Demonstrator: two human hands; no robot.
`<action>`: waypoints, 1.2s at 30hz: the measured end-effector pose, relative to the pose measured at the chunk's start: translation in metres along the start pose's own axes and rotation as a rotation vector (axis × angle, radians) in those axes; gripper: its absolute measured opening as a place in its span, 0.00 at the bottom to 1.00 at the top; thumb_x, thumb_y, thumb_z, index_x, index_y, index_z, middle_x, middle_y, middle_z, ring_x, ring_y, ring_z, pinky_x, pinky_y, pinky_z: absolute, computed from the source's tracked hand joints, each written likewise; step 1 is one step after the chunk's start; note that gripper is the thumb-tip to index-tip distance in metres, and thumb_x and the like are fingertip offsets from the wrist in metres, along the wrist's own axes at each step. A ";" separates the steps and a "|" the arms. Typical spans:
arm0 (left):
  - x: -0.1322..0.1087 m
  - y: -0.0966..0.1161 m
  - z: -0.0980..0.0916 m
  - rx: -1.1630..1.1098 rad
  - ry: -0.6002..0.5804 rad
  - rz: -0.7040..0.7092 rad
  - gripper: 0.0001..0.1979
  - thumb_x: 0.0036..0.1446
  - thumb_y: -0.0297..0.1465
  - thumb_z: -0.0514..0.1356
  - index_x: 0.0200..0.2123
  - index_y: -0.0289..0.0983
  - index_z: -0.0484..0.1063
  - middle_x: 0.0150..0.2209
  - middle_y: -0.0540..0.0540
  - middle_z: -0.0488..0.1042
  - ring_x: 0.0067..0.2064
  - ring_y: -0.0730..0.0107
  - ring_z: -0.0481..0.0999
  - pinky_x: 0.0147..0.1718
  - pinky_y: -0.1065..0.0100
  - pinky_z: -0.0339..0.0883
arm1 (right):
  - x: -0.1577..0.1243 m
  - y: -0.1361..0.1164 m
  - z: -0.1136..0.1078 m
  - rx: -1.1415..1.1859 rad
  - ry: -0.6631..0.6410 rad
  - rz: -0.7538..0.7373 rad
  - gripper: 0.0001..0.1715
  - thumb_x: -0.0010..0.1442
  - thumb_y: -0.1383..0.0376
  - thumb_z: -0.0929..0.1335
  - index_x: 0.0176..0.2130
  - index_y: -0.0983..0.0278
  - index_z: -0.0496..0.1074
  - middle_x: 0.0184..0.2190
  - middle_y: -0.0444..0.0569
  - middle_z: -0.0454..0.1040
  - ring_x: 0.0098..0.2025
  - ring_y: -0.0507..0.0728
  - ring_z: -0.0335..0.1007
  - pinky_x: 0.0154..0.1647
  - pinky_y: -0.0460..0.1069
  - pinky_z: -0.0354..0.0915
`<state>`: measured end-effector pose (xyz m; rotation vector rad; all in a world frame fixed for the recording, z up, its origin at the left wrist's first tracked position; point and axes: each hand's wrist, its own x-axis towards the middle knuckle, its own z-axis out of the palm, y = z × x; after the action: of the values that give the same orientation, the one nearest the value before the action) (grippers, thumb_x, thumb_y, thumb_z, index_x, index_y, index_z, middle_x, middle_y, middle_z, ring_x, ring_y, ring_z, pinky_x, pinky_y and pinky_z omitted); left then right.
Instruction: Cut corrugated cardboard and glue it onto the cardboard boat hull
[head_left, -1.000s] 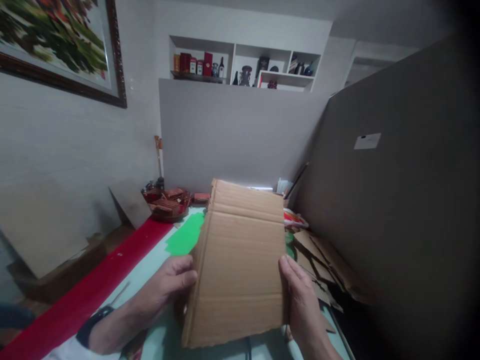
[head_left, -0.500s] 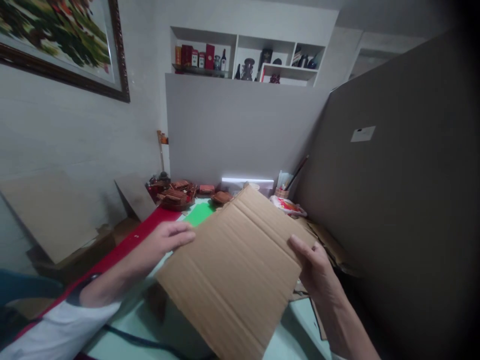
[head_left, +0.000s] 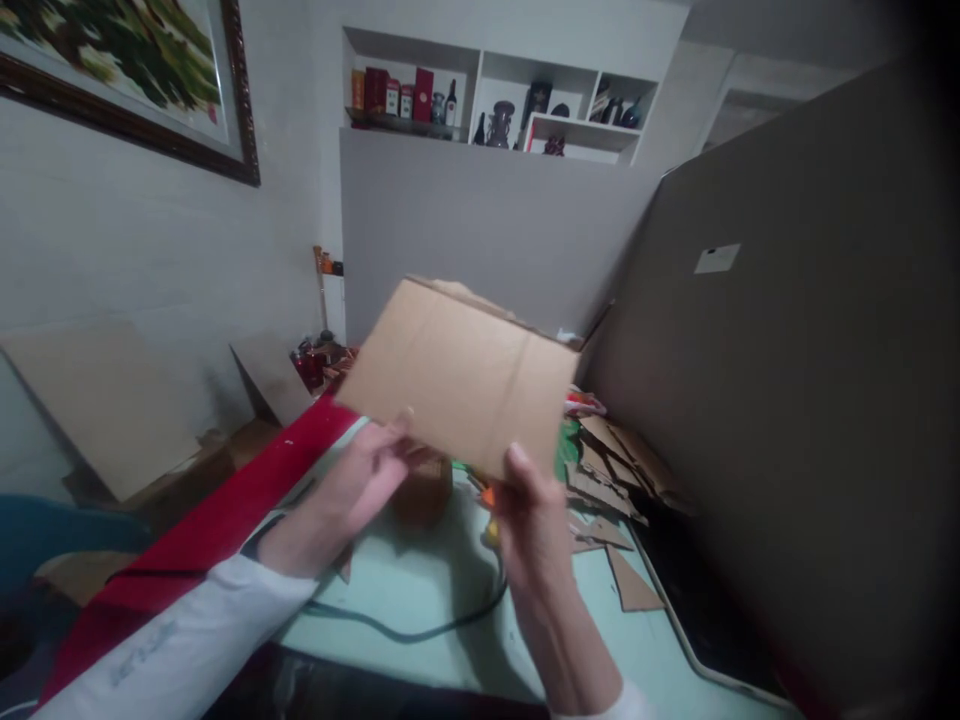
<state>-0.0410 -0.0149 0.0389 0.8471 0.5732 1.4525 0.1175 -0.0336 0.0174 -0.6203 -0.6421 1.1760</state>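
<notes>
Above the table (head_left: pixel 420 600), one cardboard sheet (head_left: pixel 457 375), two hands gripping.

Cardboard sheet (head_left: pixel 457 375): plain brown. Table top (head_left: pixel 420 590): pale green, red strip (head_left: pixel 202 540) alongside. Cable (head_left: pixel 405 630): black. Sleeve (head_left: pixel 187 650): white

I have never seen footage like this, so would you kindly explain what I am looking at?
No machine here: a camera worn on a person's head looks forward and down at their own bare hands. The left hand and right hand hold a cardboard sheet by its lower edge, raised above a pale green table. On the table lie a black cable and cardboard scraps; a red strip runs along its left side. A large board stands on the right.
</notes>
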 end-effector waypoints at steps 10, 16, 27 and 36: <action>0.007 0.056 -0.020 0.140 0.204 0.074 0.17 0.43 0.19 0.71 0.39 0.31 0.78 0.41 0.43 0.82 0.42 0.64 0.79 0.39 0.70 0.76 | 0.007 -0.034 -0.023 -0.189 -0.241 0.094 0.21 0.46 0.63 0.78 0.41 0.64 0.76 0.35 0.45 0.78 0.30 0.52 0.75 0.29 0.44 0.74; -0.005 0.042 -0.005 0.139 0.212 0.141 0.19 0.50 0.27 0.70 0.46 0.35 0.75 0.40 0.51 0.83 0.43 0.70 0.79 0.43 0.72 0.73 | -0.002 -0.028 0.007 -0.216 -0.252 -0.017 0.15 0.49 0.64 0.76 0.38 0.63 0.75 0.32 0.41 0.78 0.35 0.52 0.77 0.43 0.48 0.75; 0.026 0.049 -0.024 0.218 0.407 0.007 0.16 0.51 0.22 0.65 0.45 0.34 0.76 0.33 0.52 0.82 0.29 0.74 0.79 0.29 0.76 0.77 | -0.042 -0.011 -0.035 -0.894 -0.560 0.014 0.12 0.62 0.66 0.64 0.34 0.66 0.77 0.24 0.47 0.77 0.27 0.56 0.79 0.29 0.46 0.71; 0.047 0.032 -0.052 0.268 0.463 0.009 0.17 0.50 0.17 0.61 0.44 0.34 0.77 0.26 0.48 0.81 0.20 0.66 0.79 0.22 0.61 0.80 | -0.027 -0.032 -0.096 -1.189 -0.686 -0.306 0.18 0.56 0.75 0.58 0.40 0.66 0.72 0.25 0.49 0.77 0.25 0.54 0.76 0.30 0.45 0.68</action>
<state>-0.0981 0.0371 0.0396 0.7170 1.1327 1.6118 0.2013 -0.0777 -0.0263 -1.0401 -2.0040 0.5944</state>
